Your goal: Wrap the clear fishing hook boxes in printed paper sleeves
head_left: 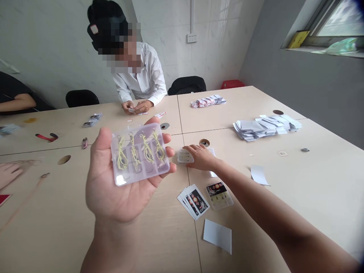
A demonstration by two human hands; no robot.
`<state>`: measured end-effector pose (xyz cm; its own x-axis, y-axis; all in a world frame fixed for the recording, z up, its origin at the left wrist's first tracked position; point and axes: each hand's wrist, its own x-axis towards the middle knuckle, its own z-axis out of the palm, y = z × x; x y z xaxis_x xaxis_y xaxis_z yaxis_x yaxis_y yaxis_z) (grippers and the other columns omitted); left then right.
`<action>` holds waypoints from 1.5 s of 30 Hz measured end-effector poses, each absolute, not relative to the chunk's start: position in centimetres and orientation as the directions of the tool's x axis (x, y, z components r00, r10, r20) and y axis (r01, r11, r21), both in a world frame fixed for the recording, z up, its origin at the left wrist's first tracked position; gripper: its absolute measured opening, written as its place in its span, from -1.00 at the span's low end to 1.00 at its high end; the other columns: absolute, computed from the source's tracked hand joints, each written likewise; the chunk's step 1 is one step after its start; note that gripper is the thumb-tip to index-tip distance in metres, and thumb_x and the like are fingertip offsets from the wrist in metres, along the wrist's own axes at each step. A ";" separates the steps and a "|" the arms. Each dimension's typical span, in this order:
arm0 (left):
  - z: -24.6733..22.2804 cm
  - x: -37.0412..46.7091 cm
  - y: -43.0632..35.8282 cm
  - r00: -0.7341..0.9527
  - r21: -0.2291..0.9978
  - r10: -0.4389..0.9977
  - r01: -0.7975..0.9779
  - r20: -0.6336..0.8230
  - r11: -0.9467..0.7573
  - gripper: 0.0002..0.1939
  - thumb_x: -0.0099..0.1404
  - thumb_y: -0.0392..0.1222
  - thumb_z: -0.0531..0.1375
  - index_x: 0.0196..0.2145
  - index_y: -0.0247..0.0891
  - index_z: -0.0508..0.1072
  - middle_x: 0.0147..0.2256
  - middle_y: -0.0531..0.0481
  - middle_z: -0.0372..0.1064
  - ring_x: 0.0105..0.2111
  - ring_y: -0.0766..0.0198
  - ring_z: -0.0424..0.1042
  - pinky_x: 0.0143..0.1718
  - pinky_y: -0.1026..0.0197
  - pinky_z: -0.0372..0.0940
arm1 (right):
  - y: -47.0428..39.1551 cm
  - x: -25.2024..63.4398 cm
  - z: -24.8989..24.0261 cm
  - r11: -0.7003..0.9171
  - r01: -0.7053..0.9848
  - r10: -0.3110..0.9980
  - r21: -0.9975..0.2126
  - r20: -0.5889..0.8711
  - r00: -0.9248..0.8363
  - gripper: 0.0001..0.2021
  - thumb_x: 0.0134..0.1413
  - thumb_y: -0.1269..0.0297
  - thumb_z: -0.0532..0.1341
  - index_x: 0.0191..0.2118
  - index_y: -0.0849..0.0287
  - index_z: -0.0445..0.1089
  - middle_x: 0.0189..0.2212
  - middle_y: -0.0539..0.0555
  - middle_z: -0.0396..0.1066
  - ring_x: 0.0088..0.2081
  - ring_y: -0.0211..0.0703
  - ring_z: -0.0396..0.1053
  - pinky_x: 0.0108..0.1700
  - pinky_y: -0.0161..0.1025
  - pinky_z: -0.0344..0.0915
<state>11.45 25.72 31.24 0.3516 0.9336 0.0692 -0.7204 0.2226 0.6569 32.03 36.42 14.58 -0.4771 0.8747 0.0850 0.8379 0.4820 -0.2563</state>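
Observation:
My left hand point(122, 185) is raised above the table, palm up, its fingers wrapped round a clear plastic box point(140, 155). Four yellow-green looped cords lie in the box's compartments. Farther off, my right hand point(200, 157) reaches over clear boxes point(184, 156) on the table and touches them; its fingertips rest at their top, and its grip on them is partly hidden. Nearer me lie fanned black-and-white printed cards point(193, 201) and a clear box with a black label point(219, 195).
Folded white cards point(267, 127) are heaped at the right back. Blank cards point(217, 236) lie near the front. Across the table point(159, 242) sits a person in a white shirt point(142, 76), holding something small. Red-handled pliers point(47, 137) and another hand point(10, 174) are at left.

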 end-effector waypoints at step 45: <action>31.4 11.5 25.8 0.310 0.678 0.950 -0.707 0.042 0.201 -0.38 0.48 0.24 -0.07 0.01 -0.31 0.54 -0.22 -0.27 0.57 -0.33 0.03 0.61 -0.36 0.03 0.58 | 36.3 37.2 15.3 0.358 0.887 0.914 -0.292 -0.087 -0.397 -0.61 0.33 0.16 0.25 0.20 0.13 0.33 0.19 0.19 0.34 0.11 0.05 0.41 0.11 0.12 0.41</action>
